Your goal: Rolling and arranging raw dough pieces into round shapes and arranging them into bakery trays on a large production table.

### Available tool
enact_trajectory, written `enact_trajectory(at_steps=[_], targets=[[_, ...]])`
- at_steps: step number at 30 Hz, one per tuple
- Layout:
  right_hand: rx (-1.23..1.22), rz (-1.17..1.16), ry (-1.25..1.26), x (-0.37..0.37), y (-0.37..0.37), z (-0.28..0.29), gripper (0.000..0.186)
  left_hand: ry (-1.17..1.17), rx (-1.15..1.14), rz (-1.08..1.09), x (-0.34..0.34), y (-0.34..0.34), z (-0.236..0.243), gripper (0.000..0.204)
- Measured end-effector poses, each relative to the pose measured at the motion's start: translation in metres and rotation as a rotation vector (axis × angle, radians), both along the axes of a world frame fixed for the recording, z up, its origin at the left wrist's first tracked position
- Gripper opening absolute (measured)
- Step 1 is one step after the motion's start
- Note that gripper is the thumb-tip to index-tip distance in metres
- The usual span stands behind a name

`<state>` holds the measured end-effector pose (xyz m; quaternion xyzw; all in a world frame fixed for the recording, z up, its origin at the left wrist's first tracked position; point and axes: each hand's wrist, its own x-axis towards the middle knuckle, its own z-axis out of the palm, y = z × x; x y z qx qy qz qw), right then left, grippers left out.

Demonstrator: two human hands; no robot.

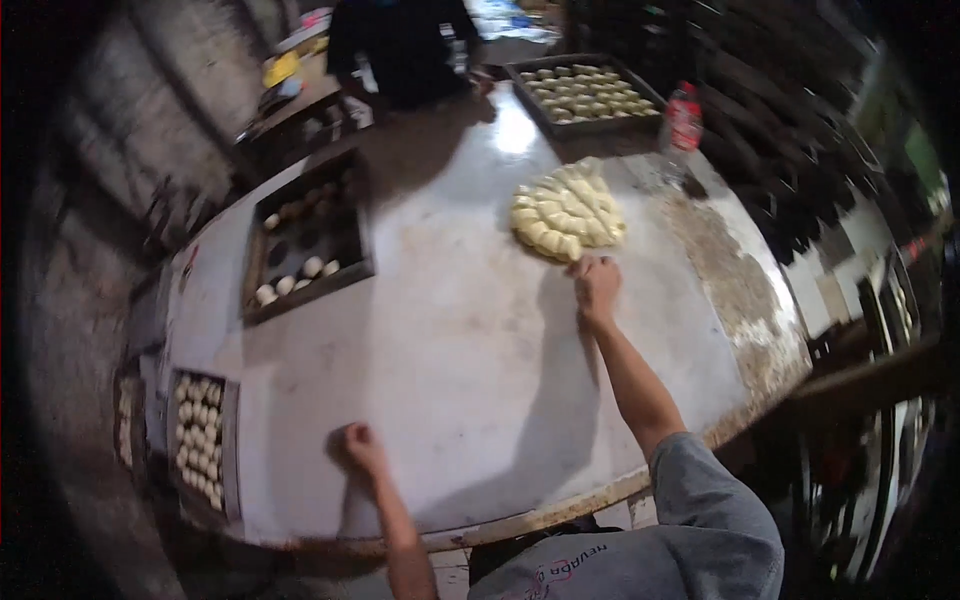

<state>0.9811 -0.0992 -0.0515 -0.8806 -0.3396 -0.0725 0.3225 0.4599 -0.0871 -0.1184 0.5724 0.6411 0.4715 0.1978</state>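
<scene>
A mound of pale yellow, glossy dough pieces (pixel 567 211), packed side by side in curved rows, lies on the worktable right of the middle. At its near edge my right hand (pixel 597 285) is closed, its fingertips against the nearest dough piece. My left hand (pixel 362 447) rests low over the table's near left part, closed like a fist and well apart from the mound. Whatever may be under or inside its fingers is hidden.
A dark tray (pixel 308 298) with several dough balls stands at the left; a fuller tray (pixel 232 450) is nearer. Another filled tray (pixel 605 127) and a red-labelled bottle (pixel 684 120) stand far right. Across the pale table (pixel 450 350) is another person (pixel 405 55).
</scene>
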Motion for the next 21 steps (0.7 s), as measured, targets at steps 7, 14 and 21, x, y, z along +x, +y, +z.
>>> enact_trajectory(at_steps=[7, 14, 21], targets=[[0.326, -0.195, 0.439, -0.008, 0.105, -0.011, 0.029, 0.169, -0.105, -0.140, 0.083, -0.112, -0.005, 0.014], [0.566, -0.025, 1.186, -0.163, -0.031, -0.004, 0.041, -0.066, -0.155, -0.267, 0.074, -0.111, -0.008, 0.038], [0.027, 0.702, 1.386, -0.339, -0.128, 0.043, 0.045, -0.227, -0.177, -0.502, 0.058, -0.110, 0.050, 0.050]])
